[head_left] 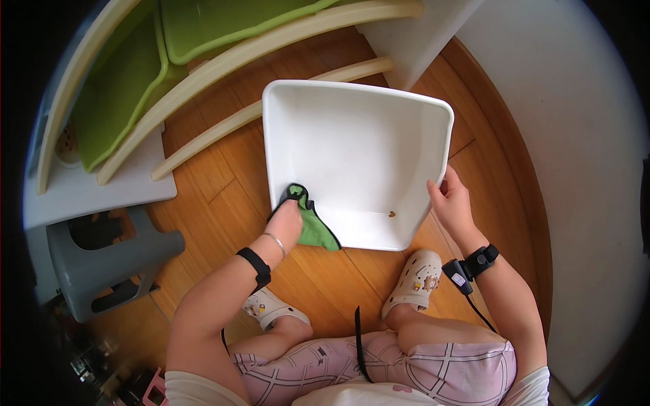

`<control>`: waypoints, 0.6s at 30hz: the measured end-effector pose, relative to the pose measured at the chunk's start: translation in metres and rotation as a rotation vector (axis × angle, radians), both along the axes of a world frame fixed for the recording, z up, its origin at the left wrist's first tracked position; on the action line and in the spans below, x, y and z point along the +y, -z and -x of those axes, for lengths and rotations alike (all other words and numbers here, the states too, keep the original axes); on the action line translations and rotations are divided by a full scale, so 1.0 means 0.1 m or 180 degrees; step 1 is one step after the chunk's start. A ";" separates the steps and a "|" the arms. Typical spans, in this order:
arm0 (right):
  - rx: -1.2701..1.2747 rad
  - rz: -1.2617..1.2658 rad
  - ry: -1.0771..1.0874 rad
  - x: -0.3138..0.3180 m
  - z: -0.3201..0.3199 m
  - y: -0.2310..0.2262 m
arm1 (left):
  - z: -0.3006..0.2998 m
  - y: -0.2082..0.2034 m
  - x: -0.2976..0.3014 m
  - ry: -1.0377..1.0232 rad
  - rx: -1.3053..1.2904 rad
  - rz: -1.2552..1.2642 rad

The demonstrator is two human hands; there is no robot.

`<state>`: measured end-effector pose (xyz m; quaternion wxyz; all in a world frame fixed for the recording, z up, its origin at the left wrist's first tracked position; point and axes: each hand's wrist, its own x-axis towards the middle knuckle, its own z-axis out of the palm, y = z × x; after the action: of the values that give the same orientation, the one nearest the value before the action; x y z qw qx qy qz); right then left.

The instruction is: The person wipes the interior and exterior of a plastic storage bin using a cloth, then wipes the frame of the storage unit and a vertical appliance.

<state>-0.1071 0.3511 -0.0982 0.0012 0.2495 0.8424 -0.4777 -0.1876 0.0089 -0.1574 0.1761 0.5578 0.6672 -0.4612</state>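
The left hand (288, 222) grips a green cloth (317, 230) at the white bin (352, 145), between both hands; the right hand (453, 205) pinches its right rim. Wiping seems underway; next likely calls for bracing.

One white bin (349, 142), one cloth (315, 228), two clogs (414, 279)
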 end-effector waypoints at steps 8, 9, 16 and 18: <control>-0.0365 0.1235 0.0721 0.04 -0.53 0.63 | -0.33 -0.15 0.26 -0.0347 -0.0972 -0.1388; -0.0349 0.1254 0.0726 0.00 -0.52 0.56 | -0.39 -0.14 0.27 -0.0571 -0.1067 -0.1516; -0.1426 0.2518 0.1234 0.00 -0.42 0.35 | -0.66 -0.16 0.49 -0.0840 -0.1502 -0.2131; -0.1040 0.2654 0.1415 0.06 -0.34 0.33 | -0.65 -0.22 0.60 -0.1249 -0.1966 -0.1816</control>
<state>-0.0731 0.3571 -0.1316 0.1309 0.4728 0.4950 -0.7172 -0.1225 0.0692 -0.1354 0.2900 0.5584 0.7767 -0.0293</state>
